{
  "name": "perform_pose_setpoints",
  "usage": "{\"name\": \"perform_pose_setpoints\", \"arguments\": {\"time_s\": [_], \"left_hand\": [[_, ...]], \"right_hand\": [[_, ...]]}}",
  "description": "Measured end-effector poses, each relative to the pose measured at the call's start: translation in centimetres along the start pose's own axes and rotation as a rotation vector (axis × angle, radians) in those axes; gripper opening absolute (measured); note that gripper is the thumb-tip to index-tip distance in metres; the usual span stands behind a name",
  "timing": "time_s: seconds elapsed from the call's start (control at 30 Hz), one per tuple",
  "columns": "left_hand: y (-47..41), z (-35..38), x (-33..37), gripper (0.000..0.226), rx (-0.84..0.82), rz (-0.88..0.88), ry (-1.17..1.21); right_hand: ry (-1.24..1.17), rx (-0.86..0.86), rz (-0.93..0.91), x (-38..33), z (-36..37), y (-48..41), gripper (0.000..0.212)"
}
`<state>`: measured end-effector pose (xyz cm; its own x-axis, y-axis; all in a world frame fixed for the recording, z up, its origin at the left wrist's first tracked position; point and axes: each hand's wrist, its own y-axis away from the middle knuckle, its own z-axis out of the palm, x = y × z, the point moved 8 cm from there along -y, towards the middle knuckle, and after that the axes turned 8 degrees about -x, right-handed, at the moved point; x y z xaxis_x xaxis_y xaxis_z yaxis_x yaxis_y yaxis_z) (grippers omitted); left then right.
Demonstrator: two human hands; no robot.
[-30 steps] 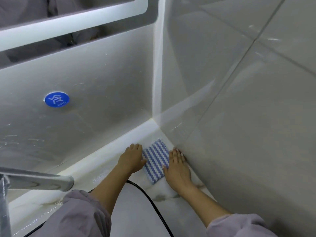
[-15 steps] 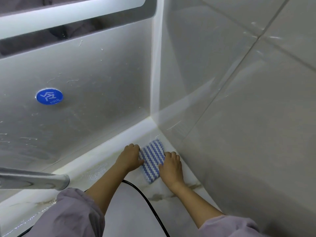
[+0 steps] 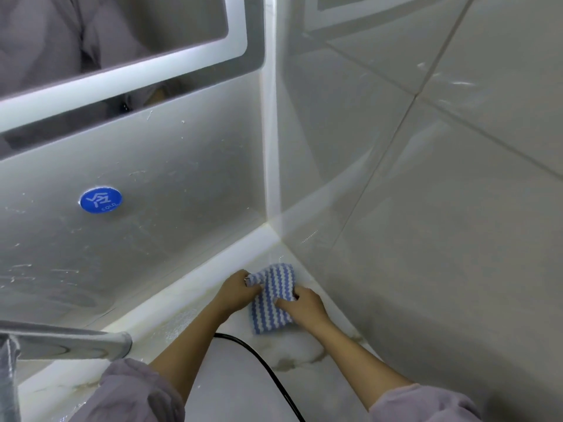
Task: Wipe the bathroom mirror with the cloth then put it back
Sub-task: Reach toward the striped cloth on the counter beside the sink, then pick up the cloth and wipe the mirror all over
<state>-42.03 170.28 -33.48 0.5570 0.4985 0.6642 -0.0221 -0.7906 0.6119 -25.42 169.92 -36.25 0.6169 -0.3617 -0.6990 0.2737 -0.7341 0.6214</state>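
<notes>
Two tiled walls point(image 3: 457, 208) are seen meeting in a corner, and a lit mirror point(image 3: 91, 71) is mounted on the left one, above a blue round sticker point(image 3: 101, 200) marked "COLD". A pale marbled worktop point(image 3: 304, 357) is carried up into that far corner, where a white sealant strip is run along its back edge. A chrome tap point(image 3: 67, 344) is seen above the worktop's left side, and a black cable point(image 3: 268, 373) is trailed across the worktop between the two forearms.

The cloth point(image 3: 272, 298) — blue with white wavy stripes — is found in the far corner of the worktop, close to both walls. Its lower part appears to lie against the worktop, while its upper part is gathered up; whether it is fully lifted cannot be told.

The left hand point(image 3: 236, 292) is closed on the cloth's upper left corner, a fold being pinched between thumb and fingers. The right hand point(image 3: 304, 306) is closed on the cloth's right edge — the fingers are curled over it and pressed together. Grey-lilac sleeves point(image 3: 131, 394) are seen at the bottom edge of the view.
</notes>
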Motion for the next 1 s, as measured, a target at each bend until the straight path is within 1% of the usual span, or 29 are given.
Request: {"name": "perform_pose_setpoints", "arguments": {"time_s": [0.07, 0.1, 0.17, 0.2, 0.27, 0.33, 0.47, 0.57, 0.63, 0.73, 0.83, 0.9, 1.0], "left_hand": [[1.1, -0.7, 0.5, 0.028, -0.001, 0.001, 0.26], [1.7, -1.1, 0.9, 0.033, 0.004, 0.009, 0.379], [3.1, -2.0, 2.1, 0.037, 0.035, 0.046, 0.536], [3.8, -2.5, 2.7, 0.036, 0.045, 0.067, 0.597], [5.8, -3.3, 4.0, 0.026, 0.054, 0.126, 0.72], [8.2, -4.3, 5.4, 0.02, 0.059, 0.196, 0.796], [13.5, -6.0, 7.6, 0.039, 0.109, 0.351, 0.855], [17.6, -6.4, 8.4, 0.039, 0.168, 0.429, 0.835], [20.3, -6.4, 8.2, 0.035, 0.261, 0.437, 0.787], [24.3, -6.3, 7.3, 0.02, 0.41, 0.434, 0.732], [28.6, -5.9, 6.4, 0.029, 0.51, 0.443, 0.733], [31.1, -5.7, 5.7, 0.032, 0.55, 0.456, 0.752], [34.5, -5.2, 3.9, 0.033, 0.627, 0.43, 0.824]], "right_hand": [[-0.132, -0.014, -0.03, -0.7, -0.5, 0.6, 0.027], [-0.181, -0.003, -0.059, -1.3, -1.0, 1.1, 0.026], [-0.26, 0.016, -0.135, -3.0, -2.1, 2.3, 0.021], [-0.305, 0.013, -0.169, -4.0, -2.4, 2.9, 0.021], [-0.374, -0.017, -0.227, -6.2, -3.1, 4.4, 0.02], [-0.421, -0.055, -0.274, -8.4, -3.5, 6.0, 0.016], [-0.562, -0.159, -0.345, -11.9, -3.9, 9.8, 0.02], [-0.608, -0.232, -0.385, -13.9, -3.3, 13.0, 0.022], [-0.592, -0.3, -0.391, -14.8, -2.4, 15.2, 0.025], [-0.593, -0.45, -0.39, -15.6, -0.5, 18.0, 0.034], [-0.573, -0.588, -0.394, -16.5, 1.4, 20.8, 0.046], [-0.562, -0.645, -0.382, -16.8, 2.5, 22.0, 0.05], [-0.533, -0.737, -0.355, -17.0, 4.8, 23.8, 0.054]]}}
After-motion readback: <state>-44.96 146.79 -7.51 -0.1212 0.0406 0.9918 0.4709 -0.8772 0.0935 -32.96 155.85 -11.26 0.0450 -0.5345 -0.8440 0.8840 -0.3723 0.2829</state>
